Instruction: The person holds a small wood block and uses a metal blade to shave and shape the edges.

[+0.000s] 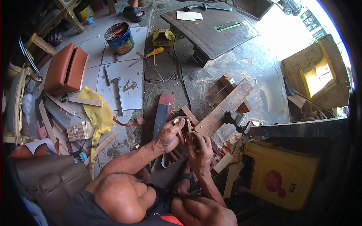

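Observation:
Both of my hands are close together over the floor, just left of a slanting wooden plank (226, 107). My left hand (168, 137) is closed, its thumb and fingers pinching a small pale piece of wood (175, 122). Between the fingers of my right hand (200, 152) a narrow wooden strip (189, 127) stands nearly upright, close to the left fingertips. Whether the two pieces touch, I cannot tell. A black clamp (234, 119) sits at the plank's right edge. Beyond my left hand lies a dark grey and reddish bar (161, 115).
A hammer (118, 96), a yellow-handled screwdriver (154, 52) and a paint bucket (120, 40) are on the floor ahead. A low table (215, 32) with a green-edged slot stands beyond. Yellow cloth (98, 113) lies left; a yellow plastic crate (281, 173) is at right.

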A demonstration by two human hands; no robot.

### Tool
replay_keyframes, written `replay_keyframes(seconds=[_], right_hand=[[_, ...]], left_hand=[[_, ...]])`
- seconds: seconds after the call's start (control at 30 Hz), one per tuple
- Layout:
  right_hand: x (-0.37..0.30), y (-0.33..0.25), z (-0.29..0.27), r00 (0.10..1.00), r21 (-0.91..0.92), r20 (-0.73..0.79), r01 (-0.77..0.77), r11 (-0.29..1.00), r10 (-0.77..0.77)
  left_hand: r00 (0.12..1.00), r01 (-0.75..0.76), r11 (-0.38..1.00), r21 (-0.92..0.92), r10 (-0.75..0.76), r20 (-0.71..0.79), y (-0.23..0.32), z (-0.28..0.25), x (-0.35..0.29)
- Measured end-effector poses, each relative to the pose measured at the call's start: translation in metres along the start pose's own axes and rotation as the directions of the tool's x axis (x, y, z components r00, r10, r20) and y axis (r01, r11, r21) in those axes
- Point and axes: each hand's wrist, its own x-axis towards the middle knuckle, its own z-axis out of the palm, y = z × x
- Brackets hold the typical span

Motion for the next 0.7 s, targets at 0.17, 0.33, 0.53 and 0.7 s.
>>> replay_keyframes(seconds=[0.17, 0.33, 0.53, 0.7], right_hand=[[-0.001, -0.001, 0.008, 0.994, -0.135, 0.005, 0.113, 0.984, -0.113], [0.000, 0.002, 0.008, 1.000, -0.016, -0.011, 0.014, 1.000, -0.014], [0.002, 0.005, 0.007, 0.995, 0.098, 0.075, -0.076, 0.992, 0.069], [-0.001, 0.009, 0.006, 0.996, 0.092, 0.071, -0.060, 0.994, 0.054]], left_hand=[[0.999, -0.028, 1.000, -0.008, 0.028, 0.032, 0.001, -0.002, -0.001], [0.999, 0.007, 1.000, -0.027, -0.006, 0.032, 0.002, -0.004, -0.003], [1.000, 0.019, 0.999, -0.030, -0.019, 0.023, 0.002, -0.009, -0.002], [0.999, 0.000, 0.998, 0.062, 0.002, -0.033, -0.002, -0.003, -0.001]])
